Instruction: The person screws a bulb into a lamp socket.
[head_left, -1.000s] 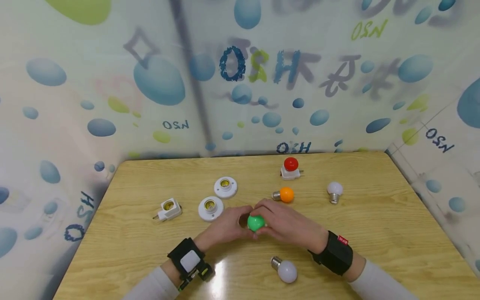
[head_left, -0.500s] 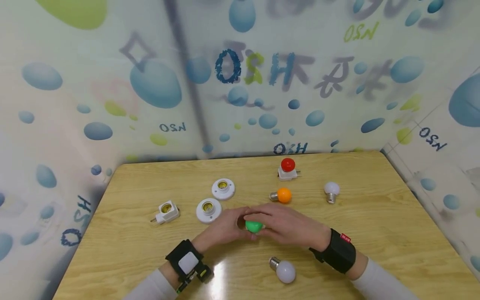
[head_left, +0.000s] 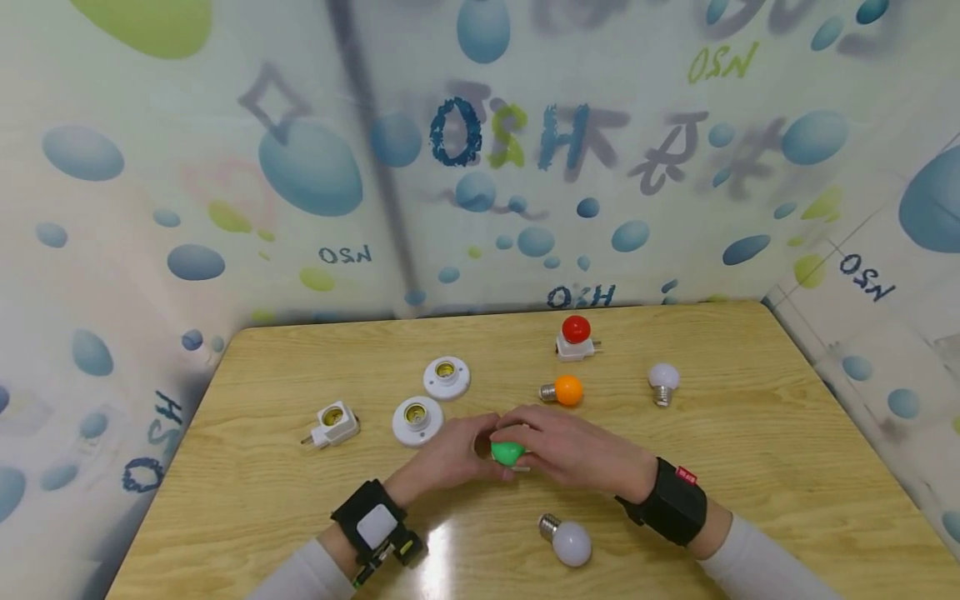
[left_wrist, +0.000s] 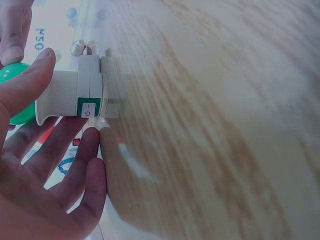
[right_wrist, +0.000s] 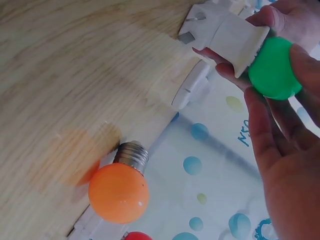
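Observation:
A green light bulb (head_left: 507, 454) stands in a white plug-in lamp socket (left_wrist: 62, 95), which has a rocker switch on its side and metal prongs. My left hand (head_left: 446, 454) holds the socket low at the tabletop, thumb on one side and fingers round the other. From the right, the fingers of my right hand (head_left: 577, 447) grip the green bulb, as the right wrist view also shows. Both hands hide most of the socket in the head view. The bulb's threaded base is out of sight inside the socket.
Two round white lamp holders (head_left: 417, 420) and a white plug-in socket (head_left: 334, 424) lie to the left. Behind the hands are an orange bulb (head_left: 568, 391) and a red bulb (head_left: 576, 329) in a socket. White bulbs lie in front (head_left: 572, 544) and at right (head_left: 663, 377).
The fingers of my right hand shifted over the green bulb, covering more of it half a second ago and less now. My left hand stays in place. The head view moved slightly.

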